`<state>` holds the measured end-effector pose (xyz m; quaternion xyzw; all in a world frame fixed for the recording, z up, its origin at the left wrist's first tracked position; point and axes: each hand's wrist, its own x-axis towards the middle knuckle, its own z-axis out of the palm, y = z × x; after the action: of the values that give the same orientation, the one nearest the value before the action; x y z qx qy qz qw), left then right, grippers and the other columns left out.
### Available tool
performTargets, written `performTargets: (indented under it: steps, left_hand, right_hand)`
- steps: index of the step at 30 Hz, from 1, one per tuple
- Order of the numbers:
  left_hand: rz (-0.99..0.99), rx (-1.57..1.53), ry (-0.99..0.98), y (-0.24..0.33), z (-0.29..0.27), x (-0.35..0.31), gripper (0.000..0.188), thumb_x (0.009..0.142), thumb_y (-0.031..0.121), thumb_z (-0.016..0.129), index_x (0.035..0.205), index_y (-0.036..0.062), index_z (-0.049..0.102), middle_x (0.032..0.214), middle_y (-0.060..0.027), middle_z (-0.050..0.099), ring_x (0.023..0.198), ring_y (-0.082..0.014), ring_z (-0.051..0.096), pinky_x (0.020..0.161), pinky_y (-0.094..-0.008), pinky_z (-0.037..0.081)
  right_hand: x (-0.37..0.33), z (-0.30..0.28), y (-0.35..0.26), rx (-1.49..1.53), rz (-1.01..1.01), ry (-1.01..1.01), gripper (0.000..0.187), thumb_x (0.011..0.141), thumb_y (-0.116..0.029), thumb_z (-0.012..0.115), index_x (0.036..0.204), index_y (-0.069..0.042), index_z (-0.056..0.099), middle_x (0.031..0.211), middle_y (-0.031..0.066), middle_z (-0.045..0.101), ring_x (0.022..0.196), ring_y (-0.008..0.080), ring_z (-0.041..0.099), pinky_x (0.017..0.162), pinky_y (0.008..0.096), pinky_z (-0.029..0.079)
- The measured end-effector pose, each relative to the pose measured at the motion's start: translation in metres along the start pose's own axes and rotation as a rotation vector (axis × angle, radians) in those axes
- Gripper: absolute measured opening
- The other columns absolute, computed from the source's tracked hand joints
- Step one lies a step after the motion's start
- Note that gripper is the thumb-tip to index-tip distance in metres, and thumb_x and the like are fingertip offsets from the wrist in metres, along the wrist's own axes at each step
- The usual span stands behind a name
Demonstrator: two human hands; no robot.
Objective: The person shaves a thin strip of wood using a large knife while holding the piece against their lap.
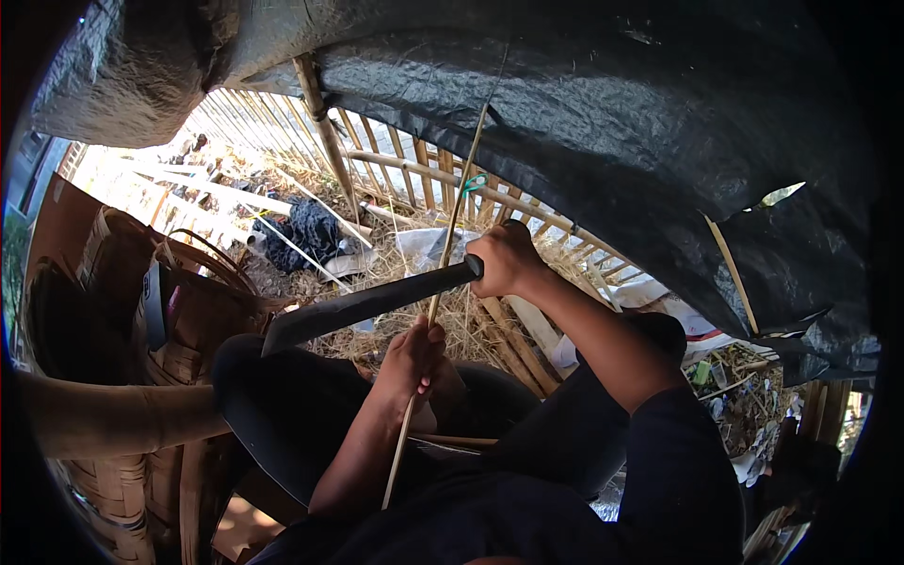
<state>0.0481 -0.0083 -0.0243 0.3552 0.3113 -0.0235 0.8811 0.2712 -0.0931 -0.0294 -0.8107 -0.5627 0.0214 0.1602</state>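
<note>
A long, thin bamboo strip (459, 212) runs upright and slightly tilted from my lap toward the dark tarp. My left hand (410, 363) is wrapped round its lower part, between my bent knees. Higher and to the right, my right hand (507, 259) grips the handle of a machete with a dark, broad blade (367, 303). The blade reaches left and down toward my left knee, crossing the strip just above my left hand. Whether blade and strip touch, I cannot tell. A bit of green tie (474, 184) shows beside the strip's upper part.
Woven bamboo baskets (193, 315) and a thick bamboo pole (118, 417) stand at the left. A black tarp (603, 113) hangs overhead and right, above a bamboo slat fence (405, 169). Straw (480, 315), sticks and a dark crumpled cloth (299, 235) lie on the ground ahead.
</note>
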Motion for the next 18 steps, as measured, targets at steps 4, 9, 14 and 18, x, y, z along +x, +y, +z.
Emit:
performTargets:
  steps: [4, 9, 14, 18]
  left_hand:
    - [0.009, -0.022, -0.001, 0.0, -0.003, 0.001, 0.031, 0.102, 0.041, 0.044, 0.085, 0.0157, 0.049, 0.058, 0.0079, 0.032, 0.043, -0.0046, 0.028, 0.035, -0.0205, 0.019]
    - [0.027, -0.003, 0.02, -0.006, -0.011, 0.003, 0.032, 0.102, 0.042, 0.044, 0.085, 0.0148, 0.049, 0.056, 0.0076, 0.032, 0.041, -0.0049, 0.028, 0.033, -0.021, 0.019]
    - [0.04, -0.028, -0.026, -0.009, -0.011, 0.003, 0.033, 0.102, 0.043, 0.043, 0.086, 0.0144, 0.048, 0.054, 0.0074, 0.031, 0.04, -0.0048, 0.027, 0.033, -0.0208, 0.019]
    - [-0.02, -0.006, -0.037, -0.009, 0.002, 0.0, 0.033, 0.102, 0.042, 0.042, 0.086, 0.0147, 0.048, 0.055, 0.0078, 0.031, 0.041, -0.0049, 0.027, 0.034, -0.0207, 0.019]
  right_hand:
    - [0.002, 0.0, 0.009, 0.021, 0.03, -0.007, 0.025, 0.049, -0.027, 0.073, 0.063, -0.01, 0.061, 0.062, 0.0127, 0.062, 0.067, 0.0348, 0.065, 0.063, 0.0452, 0.051]
    - [0.0, 0.008, 0.015, -0.009, 0.004, 0.028, 0.025, 0.051, -0.028, 0.073, 0.064, -0.01, 0.062, 0.062, 0.0128, 0.062, 0.067, 0.0348, 0.065, 0.064, 0.0454, 0.051]
    - [-0.011, -0.002, -0.027, -0.012, 0.077, 0.001, 0.019, 0.053, -0.026, 0.071, 0.062, -0.011, 0.063, 0.058, 0.0121, 0.062, 0.062, 0.0339, 0.065, 0.06, 0.0445, 0.05]
    - [-0.008, -0.002, -0.018, 0.03, 0.032, 0.047, 0.016, 0.054, -0.024, 0.069, 0.062, -0.011, 0.063, 0.057, 0.0121, 0.061, 0.06, 0.0338, 0.065, 0.059, 0.0441, 0.05]
